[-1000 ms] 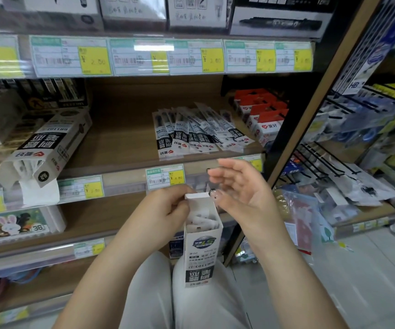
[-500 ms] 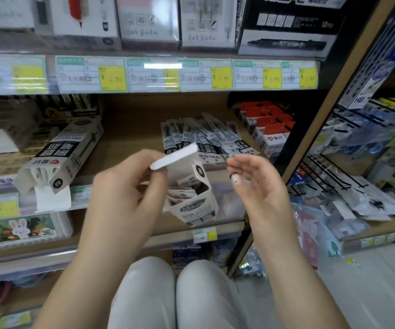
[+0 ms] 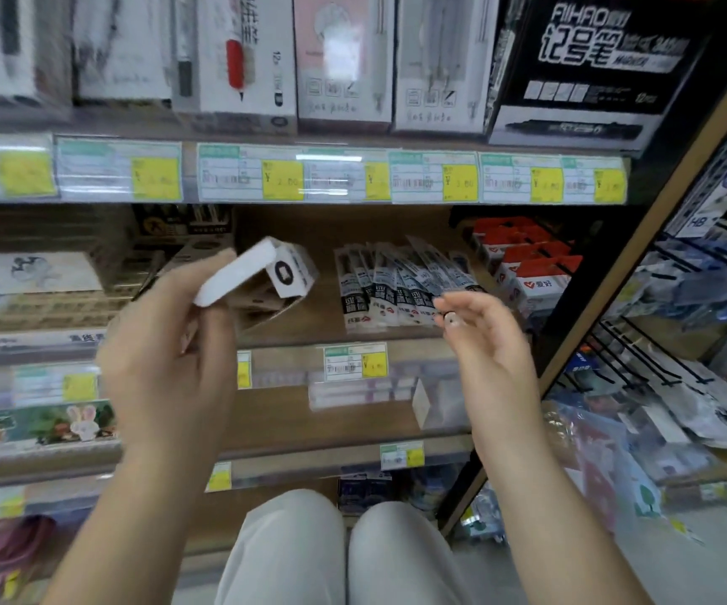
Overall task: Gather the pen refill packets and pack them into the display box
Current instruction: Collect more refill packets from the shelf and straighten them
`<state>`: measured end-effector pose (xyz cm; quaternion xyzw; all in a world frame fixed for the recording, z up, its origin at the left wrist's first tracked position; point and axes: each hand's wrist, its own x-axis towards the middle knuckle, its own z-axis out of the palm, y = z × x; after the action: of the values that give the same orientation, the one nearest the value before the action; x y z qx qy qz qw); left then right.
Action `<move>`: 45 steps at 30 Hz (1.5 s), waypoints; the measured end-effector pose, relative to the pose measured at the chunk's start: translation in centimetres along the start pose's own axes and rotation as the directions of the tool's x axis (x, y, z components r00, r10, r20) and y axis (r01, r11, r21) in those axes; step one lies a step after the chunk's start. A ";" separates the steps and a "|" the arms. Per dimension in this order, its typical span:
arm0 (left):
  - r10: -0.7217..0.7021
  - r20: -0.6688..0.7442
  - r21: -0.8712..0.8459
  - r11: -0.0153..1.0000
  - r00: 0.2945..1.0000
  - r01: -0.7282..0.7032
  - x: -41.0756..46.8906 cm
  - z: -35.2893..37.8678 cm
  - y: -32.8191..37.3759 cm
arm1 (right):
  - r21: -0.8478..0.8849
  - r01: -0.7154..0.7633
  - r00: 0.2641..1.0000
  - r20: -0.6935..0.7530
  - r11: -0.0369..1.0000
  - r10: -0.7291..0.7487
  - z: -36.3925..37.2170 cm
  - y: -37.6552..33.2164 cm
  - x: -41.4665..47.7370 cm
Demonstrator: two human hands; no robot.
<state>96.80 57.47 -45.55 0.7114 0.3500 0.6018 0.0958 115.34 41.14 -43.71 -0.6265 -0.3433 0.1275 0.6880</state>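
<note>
Height is what has changed in the head view: a second ago the small white cardboard display box with black print [image 3: 265, 283] stood upright low over the lap, with both hands at its open top. Now the left hand [image 3: 165, 355] has carried it up to the level of the middle wooden shelf [image 3: 309, 325] and tipped it over. Its white lid flap hangs open and its mouth seems to face down and to the right. The left hand grips the box from the left with its fingers curled round the body and flap. The right hand [image 3: 488, 342] has come off the box and drifted right and farther out. It is spread loosely and holds nothing, its fingertips just short of the pen refill packets [image 3: 396, 286]. I read this as the box being brought to the stock so the free hand can gather. The packets are long clear plastic sleeves with black-and-white label ends. They lie fanned and overlapping on the shelf, right of the box and left of a stack of red-and-white cartons [image 3: 527, 268]. None is in either hand. Motion blur hides whether any sit inside the box.
</note>
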 end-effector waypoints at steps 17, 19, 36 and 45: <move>-0.074 0.477 0.146 0.989 0.876 0.004 -1.4 5.2 -1.1 | -0.502 -0.019 0.996 0.065 0.864 0.060 0.5 2.7 5.6; -0.104 0.517 0.142 0.989 0.850 0.034 -1.1 5.7 -0.7 | -0.618 0.036 0.994 0.101 0.785 0.034 1.0 2.7 7.6; -0.037 0.461 -0.022 0.998 0.887 0.053 -2.2 5.1 1.9 | -0.947 0.230 0.906 0.293 0.226 0.306 6.1 5.1 12.3; -0.052 0.451 -0.027 0.997 0.891 0.072 -3.2 4.6 2.2 | -0.961 0.194 0.966 0.222 0.196 0.136 4.7 3.7 12.5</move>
<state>101.78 55.18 -47.96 0.8176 0.3278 0.4251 0.2084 122.49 53.03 -43.45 -0.8906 -0.4438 -0.0519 0.0854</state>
